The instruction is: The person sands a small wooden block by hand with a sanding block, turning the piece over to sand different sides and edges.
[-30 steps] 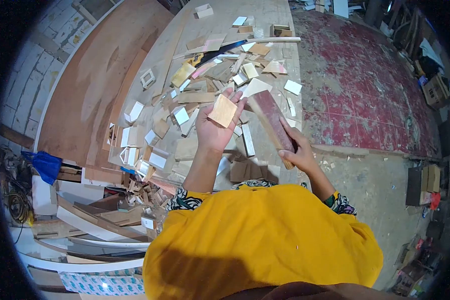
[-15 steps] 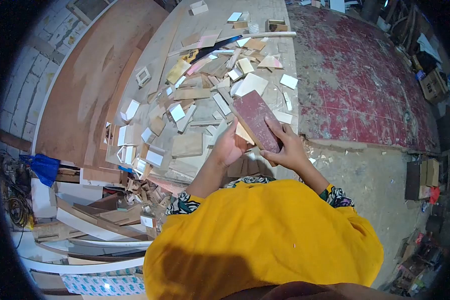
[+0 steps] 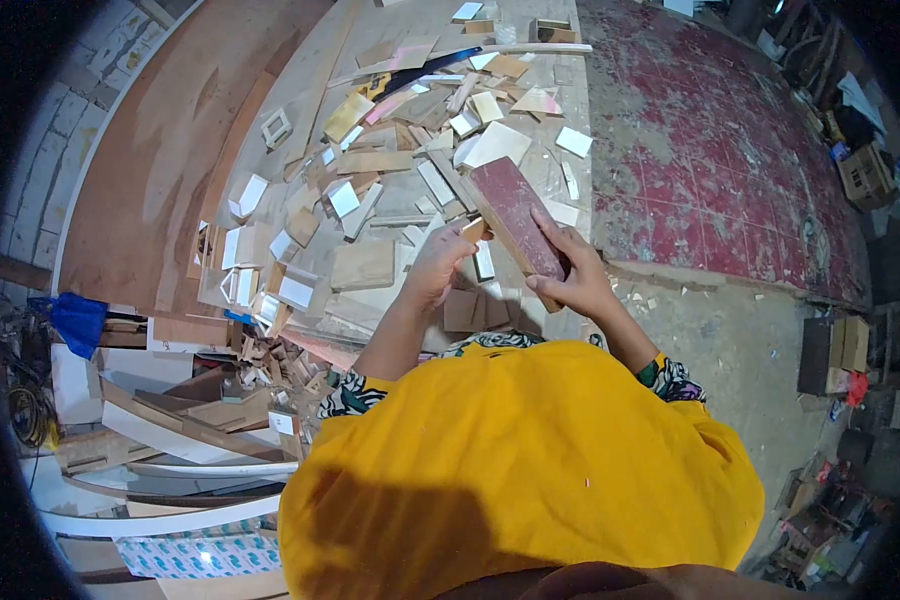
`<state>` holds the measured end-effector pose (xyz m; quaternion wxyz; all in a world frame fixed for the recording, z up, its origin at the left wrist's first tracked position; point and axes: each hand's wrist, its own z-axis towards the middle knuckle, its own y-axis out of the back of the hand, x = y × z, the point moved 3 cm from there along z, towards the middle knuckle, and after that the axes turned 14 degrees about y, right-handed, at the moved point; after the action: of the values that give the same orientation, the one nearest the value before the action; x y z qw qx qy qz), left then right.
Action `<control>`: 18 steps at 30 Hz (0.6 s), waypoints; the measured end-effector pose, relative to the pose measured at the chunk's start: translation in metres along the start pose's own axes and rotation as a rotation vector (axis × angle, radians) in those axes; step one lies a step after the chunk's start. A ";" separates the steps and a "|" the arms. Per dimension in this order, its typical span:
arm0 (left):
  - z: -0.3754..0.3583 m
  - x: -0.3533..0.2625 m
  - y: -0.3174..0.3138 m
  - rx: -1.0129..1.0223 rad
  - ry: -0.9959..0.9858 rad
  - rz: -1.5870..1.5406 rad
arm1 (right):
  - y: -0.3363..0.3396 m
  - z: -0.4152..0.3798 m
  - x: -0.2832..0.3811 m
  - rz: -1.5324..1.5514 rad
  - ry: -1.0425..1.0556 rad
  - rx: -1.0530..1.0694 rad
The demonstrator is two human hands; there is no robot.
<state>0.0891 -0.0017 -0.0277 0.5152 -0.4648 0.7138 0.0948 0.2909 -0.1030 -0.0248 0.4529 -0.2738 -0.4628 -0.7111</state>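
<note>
My right hand [image 3: 580, 274] is wrapped round the near end of a sanding block [image 3: 513, 208], a long wooden block faced with dark red, dusty abrasive. The block is tilted, with its red face turned up toward me. To the left of it, my left hand [image 3: 438, 268] pinches a small pale wood piece [image 3: 473, 230] between thumb and fingers. That piece is close beside the block's left edge. Beneath both hands lie wood offcuts, among them a flat square board [image 3: 363, 264].
A worktable [image 3: 300, 95] carries scattered offcuts and small white-faced wooden frames [image 3: 276, 128]. Long brown panels [image 3: 170, 170] stand along the left. Red tiled floor [image 3: 710, 160] lies to the right, and curved boards [image 3: 180, 430] are stacked at lower left.
My left hand has drawn back from the block, lifting the small wood piece off to its left. The sanding block stays in my right hand, slightly shifted. The whole view has moved a little.
</note>
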 end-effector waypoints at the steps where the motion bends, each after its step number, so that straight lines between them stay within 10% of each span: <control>1: -0.001 -0.004 -0.004 -0.049 -0.031 0.117 | -0.001 0.000 0.002 0.011 0.002 0.001; 5: -0.003 -0.006 -0.022 -0.129 -0.371 0.410 | -0.006 0.001 -0.004 0.013 0.109 -0.078; 9: 0.002 -0.003 -0.021 -0.325 -0.251 0.587 | -0.010 0.003 0.017 -0.106 0.097 0.007; 11: 0.020 0.009 -0.002 -0.460 -0.599 1.193 | -0.012 0.001 0.044 -0.153 0.135 0.122; 18: -0.007 -0.021 -0.026 -0.467 -0.491 0.919 | 0.007 0.028 0.031 -0.169 0.102 -0.102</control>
<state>0.1053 -0.0086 0.0022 0.4554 -0.1723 0.6623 0.5695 0.2830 -0.0905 0.0149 0.3998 -0.2201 -0.4239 -0.7823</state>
